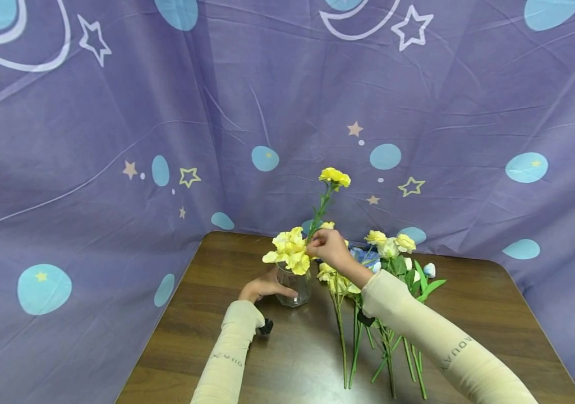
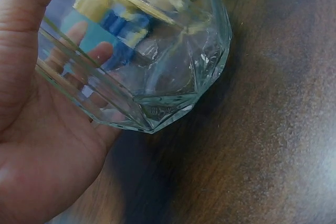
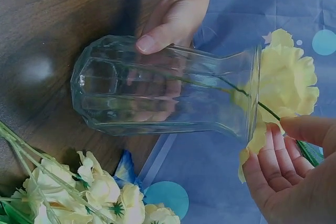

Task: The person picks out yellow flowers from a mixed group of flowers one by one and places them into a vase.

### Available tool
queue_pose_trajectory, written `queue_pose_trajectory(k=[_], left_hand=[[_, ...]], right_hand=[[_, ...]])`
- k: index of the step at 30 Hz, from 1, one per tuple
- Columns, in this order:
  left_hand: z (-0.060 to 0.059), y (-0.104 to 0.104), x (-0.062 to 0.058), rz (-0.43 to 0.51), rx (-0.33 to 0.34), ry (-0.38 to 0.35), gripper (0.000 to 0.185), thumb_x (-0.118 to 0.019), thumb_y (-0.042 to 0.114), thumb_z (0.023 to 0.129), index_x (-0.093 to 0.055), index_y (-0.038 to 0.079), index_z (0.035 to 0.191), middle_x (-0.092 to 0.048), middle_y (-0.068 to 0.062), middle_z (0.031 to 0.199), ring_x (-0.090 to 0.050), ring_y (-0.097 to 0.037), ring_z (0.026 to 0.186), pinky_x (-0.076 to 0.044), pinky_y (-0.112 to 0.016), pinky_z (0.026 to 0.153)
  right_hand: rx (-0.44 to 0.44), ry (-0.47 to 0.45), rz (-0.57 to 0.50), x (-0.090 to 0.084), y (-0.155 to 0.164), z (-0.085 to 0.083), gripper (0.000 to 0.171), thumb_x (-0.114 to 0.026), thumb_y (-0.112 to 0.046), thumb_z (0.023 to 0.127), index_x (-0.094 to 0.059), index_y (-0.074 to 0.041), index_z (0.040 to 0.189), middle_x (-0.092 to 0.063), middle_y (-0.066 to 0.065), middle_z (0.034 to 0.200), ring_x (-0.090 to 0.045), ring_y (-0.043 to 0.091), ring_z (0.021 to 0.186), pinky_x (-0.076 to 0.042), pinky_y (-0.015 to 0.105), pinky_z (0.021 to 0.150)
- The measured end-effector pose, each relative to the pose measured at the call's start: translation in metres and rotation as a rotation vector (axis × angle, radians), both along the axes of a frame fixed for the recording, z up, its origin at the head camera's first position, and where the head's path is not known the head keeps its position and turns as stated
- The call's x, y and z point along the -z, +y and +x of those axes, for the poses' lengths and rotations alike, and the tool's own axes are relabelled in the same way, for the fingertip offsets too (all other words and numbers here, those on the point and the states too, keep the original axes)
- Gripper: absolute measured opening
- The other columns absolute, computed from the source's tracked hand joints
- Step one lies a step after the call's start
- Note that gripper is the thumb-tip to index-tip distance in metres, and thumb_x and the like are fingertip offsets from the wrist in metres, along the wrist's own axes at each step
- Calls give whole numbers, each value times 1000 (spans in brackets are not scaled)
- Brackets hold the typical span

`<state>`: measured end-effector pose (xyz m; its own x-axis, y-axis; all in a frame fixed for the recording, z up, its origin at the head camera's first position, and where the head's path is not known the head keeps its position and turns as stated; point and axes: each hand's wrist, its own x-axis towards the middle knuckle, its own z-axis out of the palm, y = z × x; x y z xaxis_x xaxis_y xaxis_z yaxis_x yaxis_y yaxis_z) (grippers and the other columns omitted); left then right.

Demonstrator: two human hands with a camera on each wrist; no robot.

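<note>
My left hand (image 1: 266, 285) holds a clear glass vase (image 1: 294, 294) round its side, thumb across the front. Through the glass in the left wrist view, the fingers (image 2: 101, 52) show behind the vase (image 2: 173, 85). A large pale-yellow ruffled flower (image 1: 289, 249) sits in the mouth, its stem running down inside. Above the rim my right hand (image 1: 332, 249) pinches the green stem of a yellow carnation (image 1: 335, 177), its bloom standing high over the hand. In the right wrist view, the lower end of this stem (image 3: 269, 110) passes into the vase mouth beside the petals.
Right of the vase, several artificial flowers lie on the wooden table (image 1: 297, 359), with yellow blooms (image 1: 340, 283), blue petals (image 1: 365, 257) and white-and-blue buds (image 1: 429, 270). Their stems (image 1: 343, 342) point toward the front edge. A purple patterned curtain (image 1: 287, 112) hangs behind the table.
</note>
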<state>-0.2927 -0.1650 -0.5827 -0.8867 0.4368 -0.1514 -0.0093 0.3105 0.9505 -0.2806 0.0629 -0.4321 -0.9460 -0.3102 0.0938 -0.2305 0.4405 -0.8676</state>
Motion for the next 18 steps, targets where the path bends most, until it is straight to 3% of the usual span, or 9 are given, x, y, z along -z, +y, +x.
queue_pose_trajectory(k=[3, 7, 11, 14, 18], left_hand=[[0, 0, 0, 5, 4, -7, 126, -93, 18, 74, -5, 13, 164, -22, -20, 167, -26, -39, 152, -24, -55, 125], [0, 0, -1, 10, 1, -13, 125, -92, 18, 74, -6, 12, 164, -21, -20, 167, -25, -38, 153, -23, -56, 125], [1, 0, -1, -14, -19, -20, 124, -93, 20, 74, -8, 12, 164, -21, -20, 167, -24, -38, 153, -23, -56, 125], [2, 0, -1, -39, -28, -27, 123, -92, 22, 74, -8, 11, 164, -20, -21, 167, -24, -39, 153, -23, -56, 125], [3, 0, -1, -54, -32, -31, 126, -92, 23, 75, -5, 10, 164, -17, -24, 168, -22, -41, 153, -23, -57, 125]], right_hand=[[-6, -1, -2, 0, 0, 0, 9, -69, -7, 93, -72, 1, 96, -76, 13, 81, -72, 30, 76, -56, 30, 65], [-5, -7, -2, -2, -1, 2, 20, -70, -19, 97, -74, 0, 95, -77, 15, 83, -74, 36, 82, -55, 30, 64], [-6, 29, 52, -4, -2, 3, 21, -70, -21, 98, -75, -2, 91, -75, 12, 79, -72, 25, 70, -53, 27, 60], [3, 72, 117, -5, -3, 4, 22, -71, -20, 97, -75, -3, 84, -73, 11, 74, -62, 12, 59, -50, 26, 57], [26, 108, 197, -4, -4, 5, 24, -72, -19, 94, -73, -6, 74, -70, 7, 69, -51, 10, 53, -44, 25, 54]])
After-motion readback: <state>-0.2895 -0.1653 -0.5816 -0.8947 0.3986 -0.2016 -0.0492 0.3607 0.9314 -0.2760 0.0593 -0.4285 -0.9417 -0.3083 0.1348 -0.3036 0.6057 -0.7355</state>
